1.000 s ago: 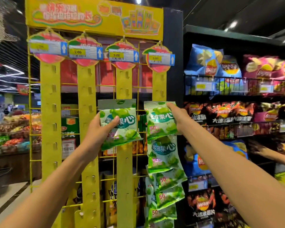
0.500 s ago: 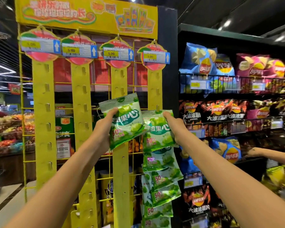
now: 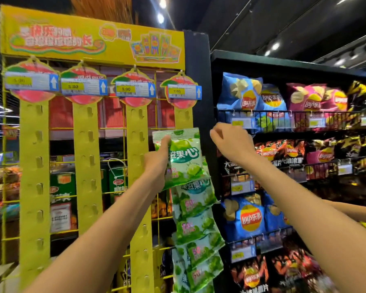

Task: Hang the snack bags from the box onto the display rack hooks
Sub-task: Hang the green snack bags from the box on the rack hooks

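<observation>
My left hand [image 3: 157, 163] grips a green-and-white snack bag [image 3: 183, 157] and holds its top edge against the rightmost yellow hook strip [image 3: 183, 117] of the yellow display rack [image 3: 89, 43]. Below it several identical green bags [image 3: 195, 225] hang down that same strip. My right hand [image 3: 230, 142] is raised to the right of the bag, fingers curled, holding nothing. The three other strips, such as the left one [image 3: 34, 166], carry bare hooks. The box is not in view.
Black wire shelves [image 3: 283, 117] to the right hold blue, pink and dark chip bags [image 3: 249, 218]. Another person's forearm [image 3: 355, 212] reaches in at the right edge. Behind the rack are green boxes [image 3: 61, 187] and a produce stand [image 3: 0, 187] at far left.
My left hand carried its bag rightward and up onto the rightmost strip. My right hand let go of the bag it held there and rose to the right, now with nothing in it.
</observation>
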